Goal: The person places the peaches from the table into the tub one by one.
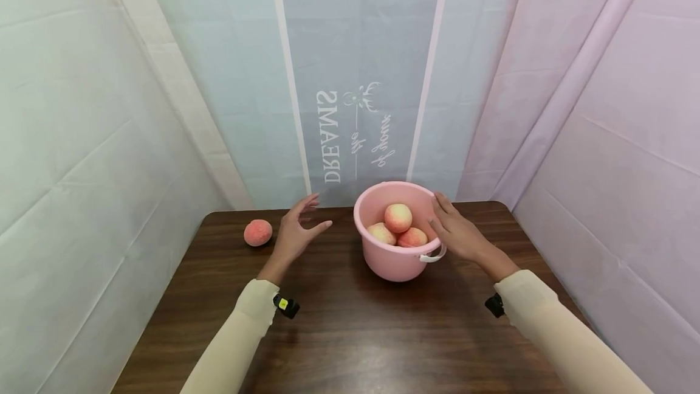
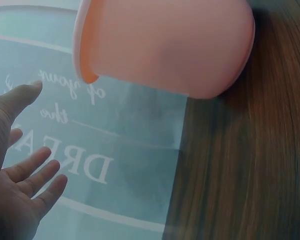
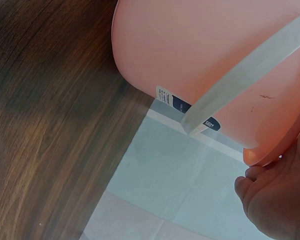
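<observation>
A pink bucket (image 1: 391,263) stands upright on the table, with several peaches (image 1: 398,217) inside. My right hand (image 1: 459,233) holds the bucket's right rim, the thumb reaching over its edge. In the right wrist view, fingertips (image 3: 243,186) curl beside the rim, and part of the grip lies out of frame. To the left of the bucket, my left hand (image 1: 295,233) is raised with fingers spread and nothing in them. The left wrist view shows its palm (image 2: 12,200) apart from the bucket. One more peach (image 1: 257,233) lies on the table left of that hand.
The bucket's white handle (image 1: 434,255) hangs down on its right side. A dark wooden table (image 1: 361,333) spans the front. Fabric sheets (image 1: 355,47) with mirrored lettering hang behind its back edge, and pale walls (image 1: 71,199) enclose both sides.
</observation>
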Demonstrator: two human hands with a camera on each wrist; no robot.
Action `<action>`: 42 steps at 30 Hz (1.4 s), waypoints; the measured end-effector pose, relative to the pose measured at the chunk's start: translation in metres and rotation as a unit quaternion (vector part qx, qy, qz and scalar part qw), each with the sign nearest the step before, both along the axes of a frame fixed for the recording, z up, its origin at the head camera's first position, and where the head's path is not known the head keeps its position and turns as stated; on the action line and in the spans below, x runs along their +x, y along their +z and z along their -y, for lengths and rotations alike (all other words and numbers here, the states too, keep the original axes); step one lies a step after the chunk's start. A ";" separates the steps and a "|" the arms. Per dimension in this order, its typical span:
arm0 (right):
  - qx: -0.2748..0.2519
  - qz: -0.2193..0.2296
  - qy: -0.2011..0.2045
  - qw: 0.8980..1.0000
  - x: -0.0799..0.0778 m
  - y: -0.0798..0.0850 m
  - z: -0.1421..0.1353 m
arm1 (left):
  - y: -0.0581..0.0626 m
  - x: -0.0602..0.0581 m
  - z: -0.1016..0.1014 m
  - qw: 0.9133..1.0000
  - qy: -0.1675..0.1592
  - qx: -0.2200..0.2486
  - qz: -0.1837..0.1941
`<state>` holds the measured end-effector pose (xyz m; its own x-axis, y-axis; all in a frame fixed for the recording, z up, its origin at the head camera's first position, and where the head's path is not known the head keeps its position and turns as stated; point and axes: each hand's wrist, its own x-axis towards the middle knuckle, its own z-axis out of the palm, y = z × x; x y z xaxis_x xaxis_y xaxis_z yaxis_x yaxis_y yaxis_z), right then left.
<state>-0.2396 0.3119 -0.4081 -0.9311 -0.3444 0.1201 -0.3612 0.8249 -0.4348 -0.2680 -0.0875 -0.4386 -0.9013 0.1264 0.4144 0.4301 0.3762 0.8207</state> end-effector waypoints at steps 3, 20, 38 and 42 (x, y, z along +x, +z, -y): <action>0.001 -0.001 0.000 1.000 0.000 0.000 -0.001 | -0.002 0.000 0.003 1.000 0.005 -0.010 -0.003; 0.006 0.006 -0.001 1.000 0.001 0.003 0.002 | -0.011 0.000 0.029 0.999 0.015 0.028 0.006; 0.009 0.014 -0.005 1.000 0.002 0.005 0.002 | -0.013 0.005 0.056 0.999 0.048 0.008 0.024; 0.009 0.010 -0.004 1.000 0.002 0.006 0.003 | -0.020 0.004 0.062 0.998 0.056 0.003 0.027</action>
